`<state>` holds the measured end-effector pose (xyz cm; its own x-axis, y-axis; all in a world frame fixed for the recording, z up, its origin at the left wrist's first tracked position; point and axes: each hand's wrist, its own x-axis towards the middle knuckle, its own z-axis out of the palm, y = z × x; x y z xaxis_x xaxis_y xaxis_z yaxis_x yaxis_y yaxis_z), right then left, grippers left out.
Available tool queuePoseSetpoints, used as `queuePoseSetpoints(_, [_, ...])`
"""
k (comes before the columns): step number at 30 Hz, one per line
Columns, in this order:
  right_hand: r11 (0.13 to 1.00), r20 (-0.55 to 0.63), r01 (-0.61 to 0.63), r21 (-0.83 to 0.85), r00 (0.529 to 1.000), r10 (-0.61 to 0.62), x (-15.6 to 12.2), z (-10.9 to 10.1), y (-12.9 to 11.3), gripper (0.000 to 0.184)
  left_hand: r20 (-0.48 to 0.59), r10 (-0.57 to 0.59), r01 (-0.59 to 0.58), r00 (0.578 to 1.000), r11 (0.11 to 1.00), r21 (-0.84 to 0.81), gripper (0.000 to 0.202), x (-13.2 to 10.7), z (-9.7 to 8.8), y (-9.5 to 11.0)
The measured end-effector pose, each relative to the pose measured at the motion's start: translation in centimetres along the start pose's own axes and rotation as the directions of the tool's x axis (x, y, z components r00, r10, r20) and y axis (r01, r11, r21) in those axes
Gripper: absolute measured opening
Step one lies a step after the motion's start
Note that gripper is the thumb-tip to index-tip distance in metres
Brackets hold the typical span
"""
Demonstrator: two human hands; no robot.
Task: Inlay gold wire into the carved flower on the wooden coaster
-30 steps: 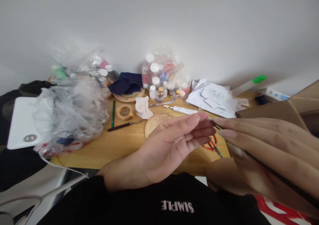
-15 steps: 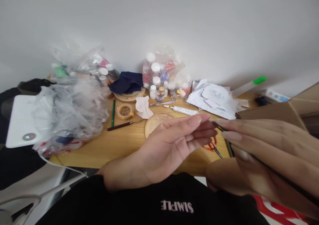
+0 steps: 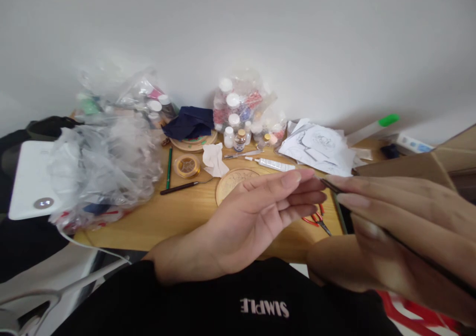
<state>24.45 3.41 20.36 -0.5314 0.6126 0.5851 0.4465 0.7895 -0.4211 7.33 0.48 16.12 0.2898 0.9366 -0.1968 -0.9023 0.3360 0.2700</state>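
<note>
My left hand [image 3: 245, 222] is held up over the wooden table [image 3: 178, 217], palm toward me, fingers stretched out and close together. My right hand [image 3: 401, 236] comes in from the right, its fingers pinched on thin dark tweezers [image 3: 330, 186]. The tweezer tip sits right by my left fingertips. Whether anything tiny lies between the tip and the fingers is too small to make out. Just beyond the left hand a round wooden disc [image 3: 232, 181] lies on the table, and red-handled scissors [image 3: 316, 219] show under the fingers.
Crumpled clear plastic bags [image 3: 107, 162] fill the left side beside a white device [image 3: 31, 182]. At the back are small bottles in a bag [image 3: 241, 112], dark blue cloth [image 3: 189, 122], a wire spool [image 3: 186, 166], a green pencil [image 3: 169, 162], a glue tube [image 3: 273, 165] and sketch papers [image 3: 320, 147]. Cardboard [image 3: 420, 165] stands right.
The right hand with the tweezers has drifted slightly to the right, away from the left fingertips. The left hand has hardly moved.
</note>
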Motion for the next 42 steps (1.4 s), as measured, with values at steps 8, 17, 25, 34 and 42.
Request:
queuePoseSetpoints(8, [1.000,0.006,0.025,-0.015,1.000,-0.025,0.9,-0.2,-0.2,0.010,0.003,0.010,-0.010,1.000,1.000,-0.015,0.010,-0.1,0.0,0.2])
queuePoseSetpoints(17, [0.998,-0.019,0.062,0.021,0.998,-0.061,0.7,-0.1,0.2,0.017,0.016,0.018,-0.018,1.000,1.000,0.012,0.009,-0.1,0.0,0.1])
queuePoseSetpoints(25, [0.999,0.017,0.041,-0.007,0.999,-0.040,-0.2,0.0,0.2,0.027,0.033,0.019,-0.018,0.999,1.000,-0.021,0.010,-0.1,-0.2,0.1])
queuePoseSetpoints(34, [0.999,0.027,0.041,0.007,0.999,-0.041,0.6,-0.1,-0.1,0.015,0.029,0.011,-0.010,1.000,1.000,-0.026,0.010,0.0,-0.2,0.0])
queuePoseSetpoints(42, [0.998,-0.022,0.056,-0.020,0.998,-0.056,1.2,-0.2,0.6,0.013,0.024,0.013,-0.012,1.000,1.000,-0.020,0.009,-0.1,-0.1,0.0])
